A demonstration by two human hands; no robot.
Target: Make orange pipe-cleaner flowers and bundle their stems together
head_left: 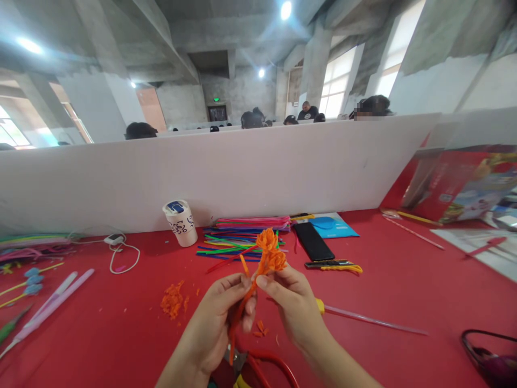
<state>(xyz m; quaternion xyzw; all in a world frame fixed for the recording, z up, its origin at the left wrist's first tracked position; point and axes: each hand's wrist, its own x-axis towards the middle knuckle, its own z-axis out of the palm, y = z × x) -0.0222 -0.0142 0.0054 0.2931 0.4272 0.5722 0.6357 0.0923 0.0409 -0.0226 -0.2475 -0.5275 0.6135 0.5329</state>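
An orange pipe-cleaner flower with bunched petals stands upright between my hands. My left hand is closed around its orange stem, whose lower end hangs below the fingers. My right hand pinches just under the flower head with thumb and fingers. A short orange strand sticks up by the left fingertips. Below my hands lie red-handled scissors, partly hidden by the left hand. Orange fuzz clippings are heaped to the left, with a few more scraps beneath the hands.
Behind the hands lie many coloured pipe cleaners, a black phone and a utility knife. A patterned cup stands before the white partition. A glue stick lies right, a pink-white tool left.
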